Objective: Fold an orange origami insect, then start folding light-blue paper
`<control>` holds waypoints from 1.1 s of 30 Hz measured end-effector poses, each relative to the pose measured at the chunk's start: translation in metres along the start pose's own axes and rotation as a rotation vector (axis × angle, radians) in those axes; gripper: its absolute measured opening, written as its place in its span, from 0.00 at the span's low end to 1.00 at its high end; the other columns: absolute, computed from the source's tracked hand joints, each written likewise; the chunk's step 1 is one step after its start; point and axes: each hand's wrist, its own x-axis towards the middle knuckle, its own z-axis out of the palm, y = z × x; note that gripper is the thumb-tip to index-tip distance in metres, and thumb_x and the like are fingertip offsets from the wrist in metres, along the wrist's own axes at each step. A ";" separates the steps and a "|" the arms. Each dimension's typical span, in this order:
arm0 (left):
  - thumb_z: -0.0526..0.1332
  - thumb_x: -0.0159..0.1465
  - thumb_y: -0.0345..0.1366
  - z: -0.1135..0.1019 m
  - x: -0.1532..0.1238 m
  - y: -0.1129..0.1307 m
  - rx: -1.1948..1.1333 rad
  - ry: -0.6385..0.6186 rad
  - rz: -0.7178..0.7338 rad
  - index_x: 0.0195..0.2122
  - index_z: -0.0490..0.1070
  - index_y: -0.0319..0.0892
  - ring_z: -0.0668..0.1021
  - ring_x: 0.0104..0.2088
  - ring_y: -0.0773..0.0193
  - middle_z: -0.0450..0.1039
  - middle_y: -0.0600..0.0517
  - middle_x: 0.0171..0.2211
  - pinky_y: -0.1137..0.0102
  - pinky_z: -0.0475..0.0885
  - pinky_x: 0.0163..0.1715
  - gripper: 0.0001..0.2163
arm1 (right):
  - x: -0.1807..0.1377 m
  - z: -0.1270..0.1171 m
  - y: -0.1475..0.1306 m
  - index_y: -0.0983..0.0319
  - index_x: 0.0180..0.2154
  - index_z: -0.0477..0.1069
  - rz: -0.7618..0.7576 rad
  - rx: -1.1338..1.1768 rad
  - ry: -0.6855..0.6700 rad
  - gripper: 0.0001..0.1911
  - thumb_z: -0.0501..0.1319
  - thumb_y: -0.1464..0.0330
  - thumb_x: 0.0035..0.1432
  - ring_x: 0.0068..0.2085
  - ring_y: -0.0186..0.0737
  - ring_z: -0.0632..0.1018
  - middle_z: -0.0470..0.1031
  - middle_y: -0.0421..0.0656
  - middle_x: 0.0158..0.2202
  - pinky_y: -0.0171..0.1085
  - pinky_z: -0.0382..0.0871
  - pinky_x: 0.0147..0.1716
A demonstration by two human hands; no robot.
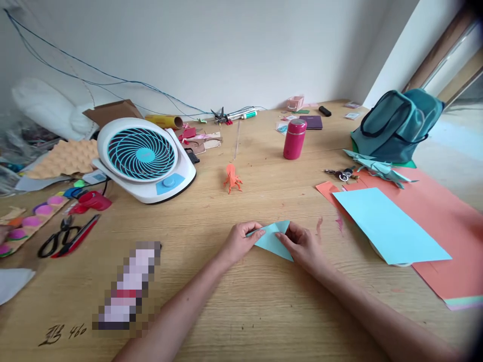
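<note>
A small light-blue piece of folded paper (274, 240) is held between my two hands above the table. My left hand (243, 239) pinches its left corner between thumb and fingers. On the other side, my right hand (304, 246) grips the paper near its upper right, thumb on top. The paper looks roughly triangular, with a corner pointing down toward the right. Beyond my hands stands an orange folded-paper figure (232, 178) with several thin legs. To the right, a light-blue sheet (390, 226) lies over larger orange sheets (445, 216).
A white fan (145, 156) stands at left, near scissors (60, 239) and a red cutter (77, 236). A pink flask (295, 140) is at the back. Keys (341, 174), a blue paper figure (381, 168) and a teal bag (400, 125) are at right. A pixelated object (128, 286) lies front left.
</note>
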 end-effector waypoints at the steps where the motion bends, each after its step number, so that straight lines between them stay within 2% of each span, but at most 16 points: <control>1: 0.60 0.64 0.46 0.001 0.001 0.001 0.014 -0.011 0.005 0.28 0.73 0.39 0.66 0.26 0.69 0.65 0.57 0.23 0.74 0.61 0.28 0.15 | 0.000 -0.001 0.001 0.60 0.27 0.69 0.006 0.022 -0.008 0.22 0.66 0.49 0.57 0.25 0.34 0.65 0.67 0.38 0.24 0.33 0.58 0.23; 4: 0.60 0.65 0.44 0.004 0.002 0.001 0.036 -0.029 0.028 0.28 0.72 0.40 0.66 0.26 0.69 0.64 0.57 0.23 0.74 0.60 0.28 0.14 | 0.000 -0.005 0.000 0.61 0.29 0.71 0.035 0.084 -0.024 0.22 0.66 0.48 0.56 0.27 0.36 0.70 0.71 0.40 0.26 0.34 0.63 0.24; 7: 0.58 0.67 0.44 0.004 -0.001 -0.002 0.018 -0.023 0.048 0.27 0.71 0.40 0.66 0.26 0.69 0.64 0.57 0.23 0.74 0.60 0.28 0.15 | 0.001 -0.007 -0.005 0.60 0.28 0.70 0.072 0.107 -0.014 0.24 0.67 0.46 0.54 0.26 0.36 0.70 0.70 0.39 0.24 0.35 0.64 0.24; 10: 0.58 0.68 0.43 0.003 -0.004 -0.004 -0.007 -0.026 0.058 0.27 0.72 0.40 0.66 0.25 0.70 0.63 0.57 0.22 0.74 0.60 0.28 0.15 | 0.000 -0.008 -0.013 0.60 0.25 0.67 0.122 0.104 -0.013 0.26 0.68 0.45 0.51 0.23 0.33 0.66 0.66 0.37 0.21 0.34 0.60 0.22; 14: 0.60 0.67 0.41 0.003 -0.006 -0.004 -0.033 -0.047 0.067 0.26 0.72 0.40 0.66 0.24 0.71 0.64 0.57 0.21 0.75 0.60 0.26 0.14 | -0.002 -0.010 -0.020 0.61 0.27 0.69 0.186 0.035 -0.048 0.26 0.65 0.44 0.56 0.21 0.31 0.60 0.60 0.35 0.19 0.32 0.51 0.19; 20: 0.58 0.68 0.44 0.004 -0.004 -0.007 -0.167 0.010 -0.020 0.29 0.73 0.40 0.73 0.22 0.69 0.73 0.54 0.22 0.76 0.66 0.24 0.15 | -0.004 -0.015 -0.016 0.60 0.27 0.65 0.203 0.013 0.021 0.26 0.61 0.45 0.60 0.22 0.32 0.59 0.56 0.34 0.21 0.33 0.51 0.21; 23: 0.59 0.67 0.44 0.002 -0.003 -0.008 -0.138 0.063 -0.036 0.28 0.74 0.40 0.72 0.21 0.70 0.72 0.55 0.20 0.76 0.64 0.23 0.15 | -0.004 -0.018 -0.017 0.60 0.27 0.66 0.182 -0.024 0.045 0.25 0.59 0.46 0.62 0.23 0.33 0.61 0.59 0.36 0.22 0.34 0.53 0.21; 26: 0.60 0.67 0.43 -0.002 -0.002 -0.009 -0.099 0.169 -0.034 0.28 0.73 0.41 0.69 0.20 0.71 0.71 0.55 0.19 0.76 0.63 0.23 0.14 | -0.002 -0.022 -0.021 0.60 0.25 0.66 0.111 -0.064 0.118 0.25 0.61 0.46 0.61 0.24 0.34 0.62 0.60 0.37 0.23 0.34 0.54 0.21; 30: 0.59 0.68 0.45 -0.006 -0.002 -0.007 -0.125 0.146 -0.036 0.28 0.71 0.41 0.71 0.23 0.69 0.71 0.55 0.21 0.75 0.65 0.25 0.15 | 0.000 -0.025 -0.024 0.60 0.23 0.66 0.082 -0.091 0.163 0.26 0.61 0.46 0.61 0.24 0.35 0.62 0.62 0.39 0.24 0.35 0.54 0.21; 33: 0.56 0.70 0.48 -0.007 -0.004 -0.002 -0.170 0.142 -0.039 0.32 0.71 0.41 0.71 0.25 0.69 0.71 0.54 0.24 0.75 0.66 0.27 0.16 | 0.001 -0.025 -0.025 0.59 0.24 0.66 0.073 -0.093 0.161 0.26 0.60 0.46 0.61 0.24 0.35 0.62 0.61 0.39 0.23 0.36 0.55 0.22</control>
